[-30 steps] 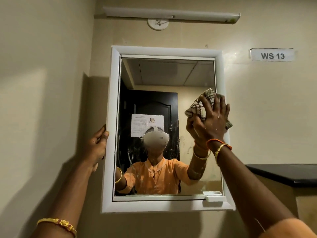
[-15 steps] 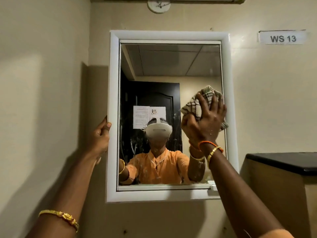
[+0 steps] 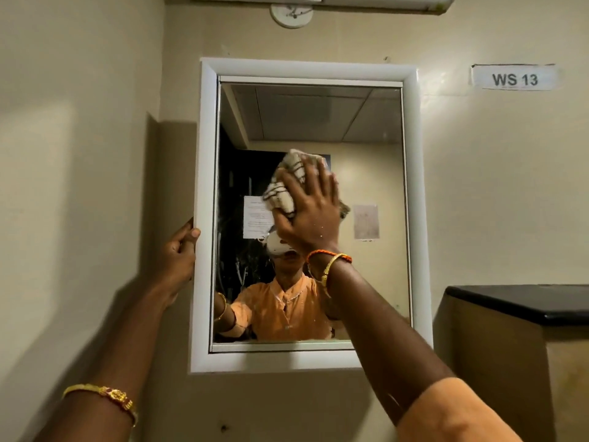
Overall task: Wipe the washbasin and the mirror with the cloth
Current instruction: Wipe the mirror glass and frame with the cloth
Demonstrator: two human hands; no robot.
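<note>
A white-framed mirror (image 3: 366,129) hangs on the cream wall in front of me. My right hand (image 3: 310,215) presses a checked cloth (image 3: 283,189) flat against the middle of the glass, fingers spread and straight. My left hand (image 3: 178,253) grips the left edge of the mirror's frame (image 3: 204,154), fingers curled round it. The washbasin is out of view.
A black-topped ledge (image 3: 522,301) juts out at the right, level with the mirror's lower part. A "WS 13" label (image 3: 514,78) is on the wall at upper right. A tube light (image 3: 322,1) runs above the mirror. A side wall stands close at the left.
My right hand has slid the cloth leftwards from the mirror's right edge to its middle. The left hand has kept its hold on the frame.
</note>
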